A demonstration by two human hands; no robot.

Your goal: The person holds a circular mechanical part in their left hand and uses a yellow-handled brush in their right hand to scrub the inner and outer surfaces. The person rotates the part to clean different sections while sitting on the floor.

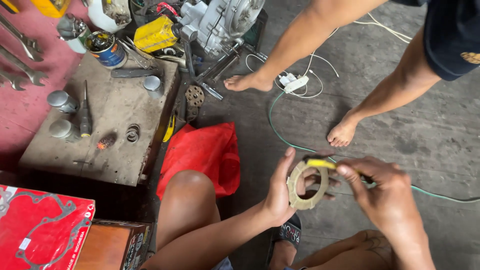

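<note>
The left hand (pixel 280 192) grips a flat tan ring (pixel 306 186), thumb on its near rim and fingers behind it, holding it up above the concrete floor (pixel 435 135) between the person's knees. The right hand (pixel 380 182) is closed narrowly on a small yellow-handled tool (pixel 320 163), whose end rests on the top edge of the ring. By the look of it, the work on the ring is midway: the ring is out and in hand, the tool is touching it, and it is not yet set down or fitted anywhere.

To the left, a low wooden surface (pixel 115 160) carries a screwdriver (pixel 85 112), small metal cylinders (pixel 62 101), a coil spring (pixel 132 133) and a paint tin (pixel 106 49). An engine (pixel 220 20) sits at the top, well apart from the hands, with a toothed disc (pixel 194 95) on the floor near it. A red bag (pixel 205 150) lies beside the knee. Another person's bare feet (pixel 342 132) stand near a green cable (pixel 280 135).
</note>
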